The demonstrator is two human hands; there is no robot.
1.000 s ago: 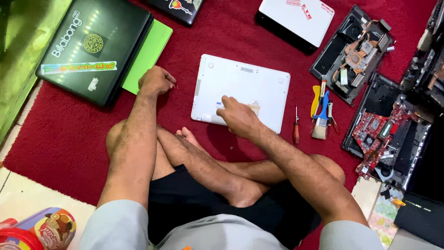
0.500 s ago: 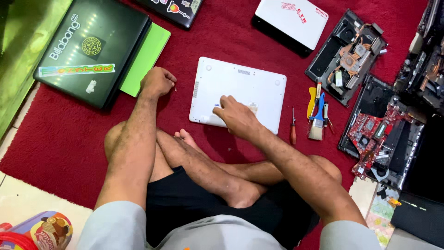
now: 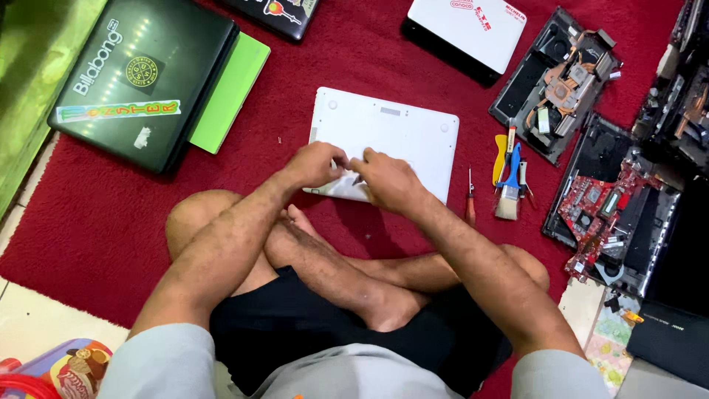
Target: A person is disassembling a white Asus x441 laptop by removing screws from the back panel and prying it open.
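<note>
**Both hands at near edge of white laptop**

Fingers (image 3: 336, 159) of left hand (image 3: 317, 164) curled together, tips pressing on near edge of white laptop (image 3: 391, 137); fingers (image 3: 367, 159) of right hand (image 3: 388, 181) also bunched, touching same edge, just beside left. Whether they pinch anything small: can't tell. Laptop lies bottom-up on red rug (image 3: 96, 214), in front of person's crossed legs. Left of laptop: dark green laptop w/ stickers (image 3: 140, 81) atop a bright green sheet (image 3: 229, 92). Right of laptop, just beside: small screwdriver (image 3: 470, 199), then brush (image 3: 508, 192) and yellow pry tool (image 3: 500, 148). Further right: opened laptop chassis w/ copper heatpipes (image 3: 561, 85), and red circuit board (image 3: 602, 210). Beyond laptop: another white laptop w/ stickers (image 3: 465, 29).
</note>
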